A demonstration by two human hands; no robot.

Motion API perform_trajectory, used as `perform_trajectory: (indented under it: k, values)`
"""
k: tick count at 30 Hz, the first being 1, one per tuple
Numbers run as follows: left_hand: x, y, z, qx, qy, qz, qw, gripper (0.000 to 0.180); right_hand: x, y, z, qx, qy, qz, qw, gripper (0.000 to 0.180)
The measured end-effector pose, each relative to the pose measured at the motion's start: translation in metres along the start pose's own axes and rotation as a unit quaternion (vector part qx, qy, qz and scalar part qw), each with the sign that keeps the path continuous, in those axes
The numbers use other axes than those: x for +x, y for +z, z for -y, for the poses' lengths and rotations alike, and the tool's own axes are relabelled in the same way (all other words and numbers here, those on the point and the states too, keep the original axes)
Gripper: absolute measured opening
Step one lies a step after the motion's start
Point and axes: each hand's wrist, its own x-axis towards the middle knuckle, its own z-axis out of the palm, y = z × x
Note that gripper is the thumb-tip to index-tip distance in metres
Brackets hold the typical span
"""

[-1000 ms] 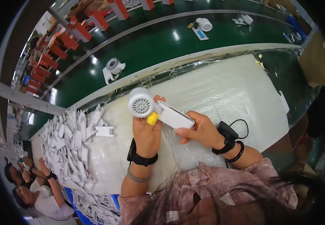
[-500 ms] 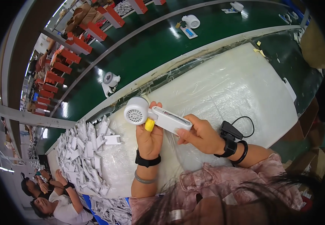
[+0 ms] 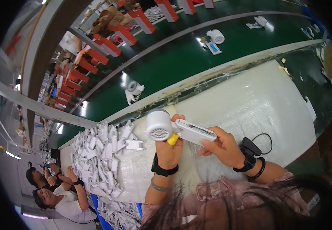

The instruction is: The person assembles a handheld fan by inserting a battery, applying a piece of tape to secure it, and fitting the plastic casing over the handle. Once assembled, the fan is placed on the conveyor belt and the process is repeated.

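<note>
A white handheld fan [image 3: 159, 123], with a round grilled head and a flat handle, is held between my hands above the padded surface. My left hand [image 3: 169, 154] supports it from below at the neck, fingertips showing behind. My right hand [image 3: 224, 148] pinches the handle's far end between thumb and fingers. The handle's upper side has a long open slot; what lies inside is too small to make out. Below the neck a yellow piece [image 3: 172, 139] touches my left hand; whether it belongs to the fan or covers a finger, I cannot tell.
Many white plastic shells [image 3: 97, 153] lie heaped at left, beside the plastic-wrapped pad [image 3: 246, 103]. Beyond runs a green conveyor belt [image 3: 173, 50] carrying several fans [image 3: 216, 36]. A black corded device [image 3: 250, 147] is by my right wrist. Two people [image 3: 64, 199] sit at lower left.
The whole view has shifted, so everything appears further right and lower. Both hands keep their hold on the fan, whose handle slot shows slightly more.
</note>
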Motion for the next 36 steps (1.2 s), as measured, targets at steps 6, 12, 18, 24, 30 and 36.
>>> perform_trajectory:
  k: [6, 12, 18, 24, 30, 36]
  values:
    - [-0.005, 0.005, -0.001, 0.013, 0.022, 0.045, 0.999, 0.043, -0.002, 0.000, -0.009, 0.022, -0.128, -0.025, 0.991, 0.029]
    - [-0.007, 0.006, -0.004, -0.116, -0.028, 0.026, 0.993, 0.063, -0.003, -0.008, -0.002, -0.064, -0.192, -0.016, 0.979, 0.027]
    - [-0.006, 0.001, -0.001, -0.109, -0.020, 0.021, 0.994, 0.058, -0.002, -0.009, 0.005, -0.109, -0.182, -0.013, 0.977, 0.026]
    - [0.009, -0.001, 0.002, -0.030, -0.006, -0.027, 0.999, 0.049, 0.005, -0.012, 0.008, -0.298, -0.092, -0.045, 0.949, 0.042]
    - [0.046, -0.025, -0.020, 0.039, -0.060, -0.088, 0.994, 0.042, 0.007, -0.021, 0.001, -0.429, -0.112, -0.068, 0.894, 0.057]
    - [0.158, -0.084, -0.085, 0.323, -0.077, -0.181, 0.926, 0.038, 0.005, -0.015, -0.006, -0.474, -0.122, 0.008, 0.872, 0.050]
